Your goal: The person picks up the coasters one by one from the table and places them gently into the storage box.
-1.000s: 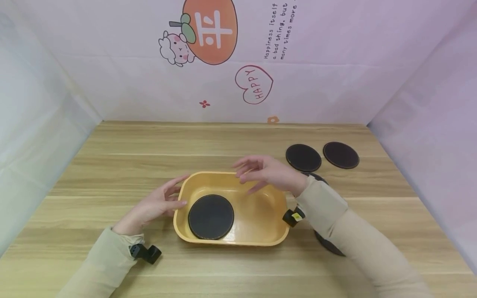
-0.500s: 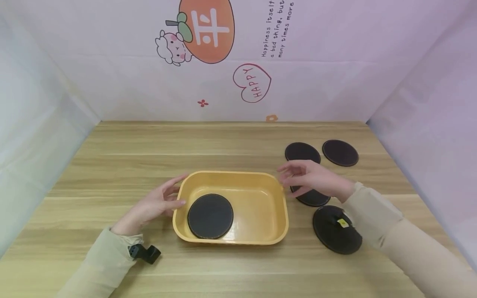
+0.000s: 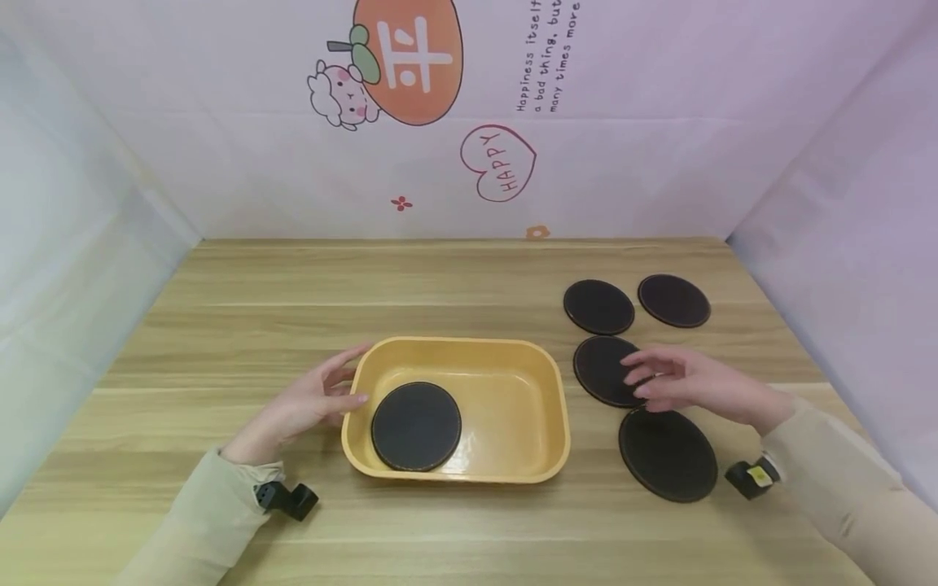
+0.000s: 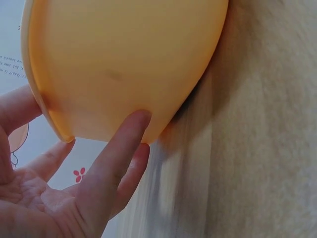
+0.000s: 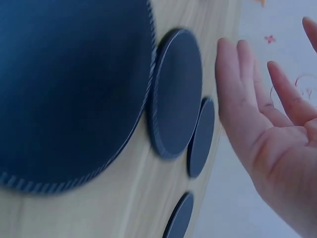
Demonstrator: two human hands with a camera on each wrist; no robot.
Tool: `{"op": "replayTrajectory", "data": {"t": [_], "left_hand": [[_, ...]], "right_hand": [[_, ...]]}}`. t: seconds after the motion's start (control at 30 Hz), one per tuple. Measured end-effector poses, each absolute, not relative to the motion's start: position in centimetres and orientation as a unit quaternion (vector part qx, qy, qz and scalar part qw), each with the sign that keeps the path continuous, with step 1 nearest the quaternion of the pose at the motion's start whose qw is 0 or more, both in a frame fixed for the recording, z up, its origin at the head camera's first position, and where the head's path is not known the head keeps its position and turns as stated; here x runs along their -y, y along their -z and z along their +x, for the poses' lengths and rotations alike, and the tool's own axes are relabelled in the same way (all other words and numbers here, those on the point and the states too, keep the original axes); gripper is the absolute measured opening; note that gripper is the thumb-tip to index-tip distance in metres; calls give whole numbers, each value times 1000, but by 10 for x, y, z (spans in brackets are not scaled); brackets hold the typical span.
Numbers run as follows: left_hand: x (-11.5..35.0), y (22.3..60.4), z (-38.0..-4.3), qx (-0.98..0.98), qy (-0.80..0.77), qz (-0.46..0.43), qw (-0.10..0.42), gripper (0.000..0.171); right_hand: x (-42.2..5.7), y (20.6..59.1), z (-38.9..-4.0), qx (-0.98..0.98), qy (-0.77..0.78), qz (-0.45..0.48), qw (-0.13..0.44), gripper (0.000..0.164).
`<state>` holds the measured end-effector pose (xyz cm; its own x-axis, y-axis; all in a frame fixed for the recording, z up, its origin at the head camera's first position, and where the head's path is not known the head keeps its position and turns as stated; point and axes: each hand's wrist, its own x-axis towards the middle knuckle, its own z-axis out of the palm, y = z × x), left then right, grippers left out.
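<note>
Right hand [image 3: 692, 384]: fingers loosely bent, holding nothing, hovering over the right edge of the middle disc.
Middle disc [image 3: 604, 369]: we find it on the table [image 3: 293, 281], below and left of those fingertips, between them and the tray [image 3: 506, 423]; round, so without a long axis, and nearer our right hand.
Tray: long axis left to right; the inner disc [image 3: 416, 426] lies at its left end.
Left hand [image 3: 304, 400]: thumb over the left rim, fingers against the outer wall, lightly gripping.

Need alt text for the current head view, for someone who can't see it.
A person's left hand holds the left end of a yellow tub with one black disc inside, while their right hand, holding nothing, hovers near four more black discs on the wooden table.
</note>
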<state>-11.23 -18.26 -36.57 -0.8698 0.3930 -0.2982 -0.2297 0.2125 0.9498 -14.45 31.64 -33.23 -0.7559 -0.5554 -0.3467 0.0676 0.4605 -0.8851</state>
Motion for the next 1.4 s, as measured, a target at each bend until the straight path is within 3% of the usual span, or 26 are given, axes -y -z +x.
{"op": "replayTrajectory", "data": {"t": [0.33,0.57,0.73,1.17,1.4], "left_hand": [[183,367,-113,-736,-627,54,250,76],[183,366,-113,-739,-625,51,245,76],[182,366,-113,-740,-624,50,247,77],[183,367,-114,-736,-628,49,245,77],[184,367,-114,-740,-623,53,248,77]], "right_hand": [[-352,344,-133,-866,399,-172,249,58],[-349,351,-124,-902,324,-155,240,72],[-343,360,-115,-925,279,-161,204,81],[-336,372,-108,-953,215,-153,149,92],[-336,385,-102,-961,193,-183,79,91]]}}
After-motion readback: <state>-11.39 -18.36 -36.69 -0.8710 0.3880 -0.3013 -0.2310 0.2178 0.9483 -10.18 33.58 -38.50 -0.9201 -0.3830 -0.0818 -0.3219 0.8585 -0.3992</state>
